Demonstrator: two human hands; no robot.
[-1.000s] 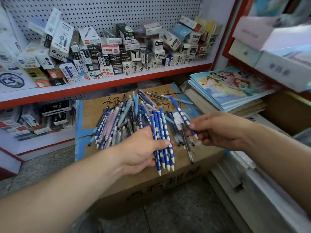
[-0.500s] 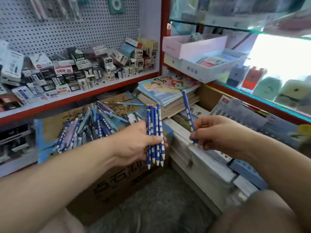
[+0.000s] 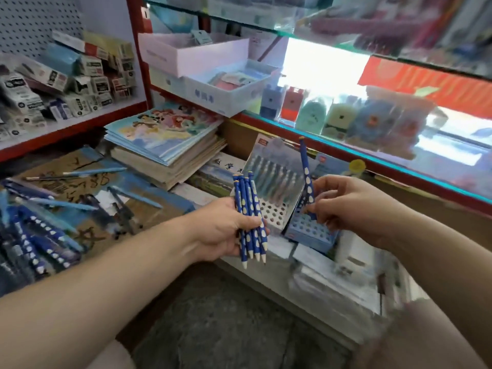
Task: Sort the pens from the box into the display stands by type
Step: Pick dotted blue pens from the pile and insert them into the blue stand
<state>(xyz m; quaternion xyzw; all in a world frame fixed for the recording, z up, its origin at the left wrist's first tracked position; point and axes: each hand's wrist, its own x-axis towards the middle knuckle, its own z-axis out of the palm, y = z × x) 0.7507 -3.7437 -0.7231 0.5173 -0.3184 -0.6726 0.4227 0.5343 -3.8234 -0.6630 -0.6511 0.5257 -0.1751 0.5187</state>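
Observation:
My left hand [image 3: 223, 230] grips a bundle of several blue pens with white dots [image 3: 249, 209], tips pointing down. My right hand [image 3: 348, 206] pinches a single blue dotted pen [image 3: 306, 171], held upright with its lower end over a light blue display stand [image 3: 308, 230] full of round holes. Beside it on the left stands a white display stand [image 3: 271, 211] with holes and a printed backing card [image 3: 277, 169]. The cardboard box [image 3: 87, 177] at the left carries a heap of mixed pens [image 3: 34, 235].
A stack of notebooks [image 3: 165, 142] lies between the box and the stands. Shelves with small white cartons [image 3: 66, 81] fill the upper left. A red-edged glass counter [image 3: 372, 155] with packaged items runs along the right. White trays [image 3: 213, 73] sit above the notebooks.
The view swung right, away from the box and onto the display stands. Both hands moved with it; the right hand carried its single pen over the light blue stand.

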